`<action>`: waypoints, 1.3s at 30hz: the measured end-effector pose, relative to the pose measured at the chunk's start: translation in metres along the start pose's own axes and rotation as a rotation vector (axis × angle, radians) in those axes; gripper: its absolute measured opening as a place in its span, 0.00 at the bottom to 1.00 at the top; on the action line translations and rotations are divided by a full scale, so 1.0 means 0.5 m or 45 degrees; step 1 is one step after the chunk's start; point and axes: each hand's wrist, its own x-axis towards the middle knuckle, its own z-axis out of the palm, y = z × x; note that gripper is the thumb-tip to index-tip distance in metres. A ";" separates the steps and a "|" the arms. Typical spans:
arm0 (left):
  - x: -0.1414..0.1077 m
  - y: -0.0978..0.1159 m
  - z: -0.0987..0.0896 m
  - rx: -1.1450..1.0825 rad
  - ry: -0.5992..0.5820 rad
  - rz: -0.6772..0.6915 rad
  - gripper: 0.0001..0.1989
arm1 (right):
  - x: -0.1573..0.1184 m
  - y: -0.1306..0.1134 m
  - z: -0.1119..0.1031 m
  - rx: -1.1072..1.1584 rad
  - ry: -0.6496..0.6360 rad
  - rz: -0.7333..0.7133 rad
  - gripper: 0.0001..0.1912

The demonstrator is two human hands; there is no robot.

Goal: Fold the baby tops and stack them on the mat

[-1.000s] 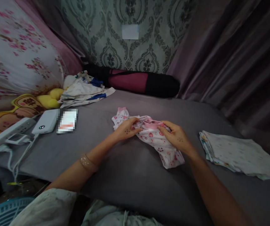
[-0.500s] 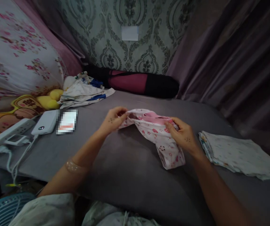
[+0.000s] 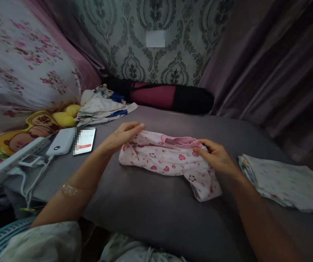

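Observation:
A white garment with pink hearts and flowers [image 3: 159,156] is stretched sideways over the grey bed surface [image 3: 134,211], its pink waistband or collar edge facing up. My left hand [image 3: 126,134] is at its upper left end, fingers closed together against the cloth. My right hand [image 3: 213,154] pinches the pink edge at the right between thumb and fingers. Below my right hand one short leg or sleeve hangs down to the surface. The left end of the garment spreads below my left hand.
Folded pale cloth [image 3: 287,182] lies at the right. At the left are a phone [image 3: 86,141], a white power bank [image 3: 62,142], a power strip [image 3: 14,163], a yellow cushion [image 3: 22,138] and crumpled clothes [image 3: 101,109]. A black and red bag [image 3: 156,95] lies by the wall.
My left hand has moved a little left, and the garment's left part has spread out wider and flatter. My right hand keeps its hold. The view has shifted slightly.

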 end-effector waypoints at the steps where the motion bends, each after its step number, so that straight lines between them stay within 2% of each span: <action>1: 0.005 -0.008 0.004 0.093 -0.062 -0.017 0.11 | 0.002 0.006 0.001 0.000 -0.011 0.003 0.16; 4: 0.017 -0.015 0.014 0.270 -0.239 -0.011 0.16 | 0.006 0.020 0.005 -0.004 -0.031 0.011 0.16; 7: 0.030 -0.014 0.019 0.356 -0.342 0.070 0.16 | 0.011 0.027 0.005 0.004 -0.046 0.019 0.16; 9: 0.039 -0.016 0.019 0.381 -0.331 0.092 0.16 | 0.015 0.028 0.001 0.017 -0.084 0.026 0.16; 14: 0.061 -0.010 0.003 0.446 -0.192 0.175 0.16 | 0.019 0.010 -0.023 0.017 -0.256 0.085 0.17; 18: 0.077 0.023 -0.029 0.518 -0.242 0.304 0.15 | 0.030 -0.011 -0.057 -0.099 -0.324 0.135 0.17; 21: 0.089 0.061 -0.057 0.601 -0.231 0.395 0.13 | 0.057 -0.033 -0.094 -0.172 -0.185 0.101 0.18; 24: 0.107 0.113 -0.081 0.706 -0.073 0.526 0.13 | 0.098 -0.072 -0.143 -0.288 0.017 0.001 0.18; 26: 0.123 0.154 -0.092 0.748 0.132 0.664 0.13 | 0.128 -0.109 -0.177 -0.381 0.175 -0.109 0.17; 28: 0.140 0.195 -0.097 0.765 0.444 0.840 0.14 | 0.156 -0.144 -0.205 -0.458 0.350 -0.273 0.17; 29: 0.148 0.212 -0.099 0.792 0.552 0.909 0.14 | 0.170 -0.159 -0.215 -0.508 0.412 -0.348 0.17; 30: 0.157 0.226 -0.100 0.847 0.579 0.944 0.14 | 0.182 -0.170 -0.224 -0.571 0.439 -0.398 0.17; 33: 0.181 0.247 -0.102 1.089 0.398 0.893 0.12 | 0.215 -0.182 -0.241 -0.780 0.403 -0.398 0.19; 34: 0.189 0.249 -0.104 1.136 0.389 0.873 0.12 | 0.224 -0.181 -0.245 -0.824 0.413 -0.381 0.20; 37: 0.208 0.250 -0.104 1.134 0.595 0.884 0.14 | 0.244 -0.174 -0.255 -0.868 0.554 -0.410 0.21; 39: 0.216 0.252 -0.100 1.129 0.638 0.865 0.14 | 0.250 -0.172 -0.258 -0.888 0.610 -0.418 0.21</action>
